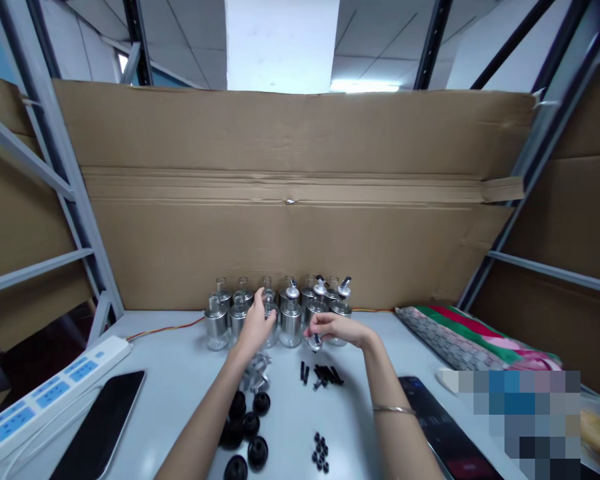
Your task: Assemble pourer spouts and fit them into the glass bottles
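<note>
Two rows of glass bottles (291, 325) with silver bands stand against the cardboard. Three front-row bottles on the right carry pale tops (320, 288) with dark, angled spouts. My left hand (256, 328) reaches to an uncapped bottle (271, 339) in the middle, thumb and fingers apart around its neck; whether they touch it I cannot tell. Between the closed fingertips of my right hand (337, 327) is a small bottle top (315, 343), pale with a dark tip, in front of the bottles.
Clear and silvery pieces (256, 373) lie below my left hand, with several black round caps (257, 453) nearer me. Short black tubes (329, 375) and small black beads (321, 453) lie mid-table. Phones (103, 423) and a power strip (55, 390) flank the sides; folded cloth (480, 340) lies right.
</note>
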Demonstrator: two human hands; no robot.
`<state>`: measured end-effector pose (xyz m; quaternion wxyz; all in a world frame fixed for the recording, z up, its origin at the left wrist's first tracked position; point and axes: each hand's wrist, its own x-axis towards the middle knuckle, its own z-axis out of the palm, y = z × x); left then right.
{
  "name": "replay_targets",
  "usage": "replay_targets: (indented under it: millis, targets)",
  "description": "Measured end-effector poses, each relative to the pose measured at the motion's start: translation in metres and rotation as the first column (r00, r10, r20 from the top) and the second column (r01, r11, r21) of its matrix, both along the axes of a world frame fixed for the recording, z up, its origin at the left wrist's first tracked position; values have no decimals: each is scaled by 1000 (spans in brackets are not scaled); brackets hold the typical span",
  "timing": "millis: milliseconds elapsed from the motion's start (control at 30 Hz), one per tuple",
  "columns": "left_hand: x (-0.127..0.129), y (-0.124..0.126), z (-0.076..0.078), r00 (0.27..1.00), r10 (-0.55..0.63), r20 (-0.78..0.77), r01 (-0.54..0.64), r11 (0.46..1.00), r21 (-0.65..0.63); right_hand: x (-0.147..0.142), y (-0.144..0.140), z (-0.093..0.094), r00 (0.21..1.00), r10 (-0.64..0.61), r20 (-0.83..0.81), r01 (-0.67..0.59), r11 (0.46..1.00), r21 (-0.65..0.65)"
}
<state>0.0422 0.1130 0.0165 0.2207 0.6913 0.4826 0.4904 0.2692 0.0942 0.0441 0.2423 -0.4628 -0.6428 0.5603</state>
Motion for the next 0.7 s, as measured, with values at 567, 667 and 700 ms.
replay_targets:
  millis: [567, 667, 700]
  targets:
    - [25, -38, 41, 922, -149, 357, 74, 974, 215, -5, -45, 65, 922, -28, -386, 203, 884, 421]
    - [26, -55, 56, 889, -200, 413, 121, 970, 209, -13, -56, 77, 886, -116, -449, 352, 798, 489]
    - [26, -61, 59, 873, -211, 439, 147, 973, 176, -17, -60, 80, 864, -141, -484, 402, 772, 493]
